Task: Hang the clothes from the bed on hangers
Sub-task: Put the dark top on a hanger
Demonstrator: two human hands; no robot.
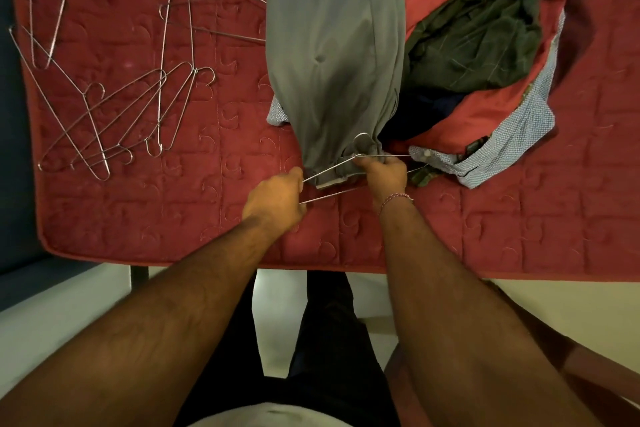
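A grey garment (pixel 334 55) lies lengthwise on the red quilted bed (pixel 214 225), its near end bunched over a wire hanger (pixel 329 172). My left hand (pixel 275 199) grips the hanger's left corner. My right hand (pixel 384 172) holds the hanger at its neck together with the grey cloth, just below the hook. Several more wire hangers (pixel 114 121) lie spread on the bed's left side. A heap of other clothes sits to the right, with a dark green garment (pixel 481 31) on top, a red one (pixel 457 121) and a blue-white checked shirt (pixel 509 146).
The bed's near edge runs across the middle of the view, with light floor (pixel 65 315) below it. A dark blue wall or panel (pixel 14 149) borders the bed on the left. My legs in dark trousers stand against the bed edge.
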